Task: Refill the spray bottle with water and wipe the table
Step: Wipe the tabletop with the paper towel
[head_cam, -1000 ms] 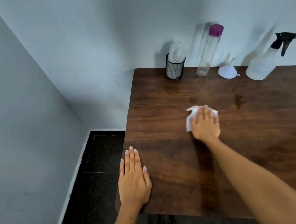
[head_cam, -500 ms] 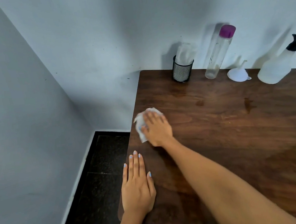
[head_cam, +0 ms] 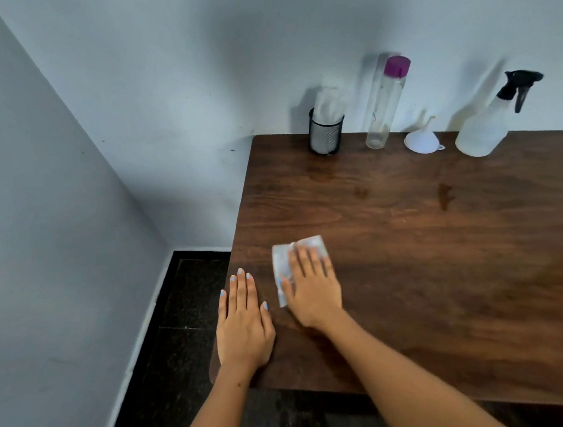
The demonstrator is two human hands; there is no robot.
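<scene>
My right hand (head_cam: 313, 287) presses flat on a white tissue (head_cam: 283, 261) lying on the dark wooden table (head_cam: 452, 283), near its left front part. Just to its left, my left hand (head_cam: 244, 323) rests palm down on the table's front left corner, fingers together, holding nothing. The translucent spray bottle (head_cam: 484, 125) with a black trigger head stands at the back right against the wall. A tall clear water bottle (head_cam: 383, 107) with a purple cap stands at the back, and a white funnel (head_cam: 422, 139) sits upside down between the two bottles.
A black mesh cup (head_cam: 326, 136) holding white tissues stands at the table's back left corner. Small wet marks (head_cam: 445, 195) show on the wood behind my hands. Grey walls close in at the left and back, with dark floor (head_cam: 187, 325) beside the table.
My right hand slid the tissue from mid-table to the left edge, then toward me and slightly right, ending beside my left hand. The left hand stayed put.
</scene>
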